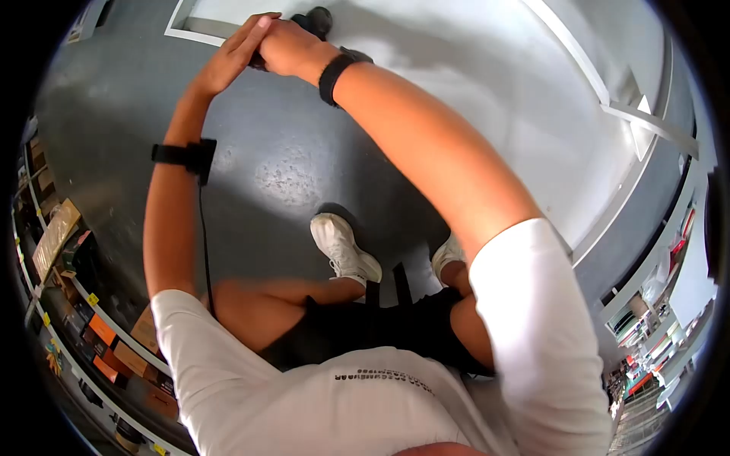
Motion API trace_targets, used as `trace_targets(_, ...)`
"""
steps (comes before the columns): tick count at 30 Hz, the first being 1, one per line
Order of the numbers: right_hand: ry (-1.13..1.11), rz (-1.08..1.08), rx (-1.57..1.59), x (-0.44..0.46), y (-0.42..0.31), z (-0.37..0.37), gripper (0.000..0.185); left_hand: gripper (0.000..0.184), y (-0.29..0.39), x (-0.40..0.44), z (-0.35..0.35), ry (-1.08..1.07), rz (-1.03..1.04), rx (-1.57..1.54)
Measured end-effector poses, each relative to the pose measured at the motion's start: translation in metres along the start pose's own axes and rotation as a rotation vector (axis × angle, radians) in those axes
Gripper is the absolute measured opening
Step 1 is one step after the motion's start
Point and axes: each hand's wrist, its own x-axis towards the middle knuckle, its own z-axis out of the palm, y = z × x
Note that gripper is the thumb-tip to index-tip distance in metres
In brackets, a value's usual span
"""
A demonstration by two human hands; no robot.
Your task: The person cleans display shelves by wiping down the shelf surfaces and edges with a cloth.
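Far over on the left, a metal shelf (114, 324) held brown and orange boxes (102, 328). Next came the left arm (169, 228), stretched up from a white sleeve, with a bend at the elbow. A black strap (199, 158) went around it, and a thin black cord (204, 243) hung down from there.

At the top of that arm, the left hand (234, 59) leaned in to the right. Its fingers were close together and nearly straight, and they reached over to the right hand (295, 50). A small dark thing (257, 63) peeked out between the two hands, low down, just by the right hand's knuckles. It was mostly hidden, so I could not tell which way its long side went. It looked about as near to one hand as to the other. The right hand was bent, with its fingers tucked out of sight. I could not tell if either hand had hold of the dark thing.

A black band (334, 79) sat on the right wrist. The right arm (449, 144) slanted down from there to its sleeve. Past it, a white rail (574, 53) edged the pale floor.
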Motion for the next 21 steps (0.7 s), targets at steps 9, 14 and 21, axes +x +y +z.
trace_targets(9,0.149,0.126,0.269,-0.165,0.017,-0.065,0.023,0.081,0.065,0.021,0.136,-0.475,-0.138,-0.231)
trace_targets(14,0.114,0.313,0.064,-0.295,0.023,-0.114,0.027,0.074,0.110,0.025,0.245,-0.595,0.187,-0.138)
trace_targets(21,0.017,0.527,-0.038,-0.316,-0.009,-0.126,0.028,0.072,0.135,0.048,0.170,-0.761,0.625,0.569)
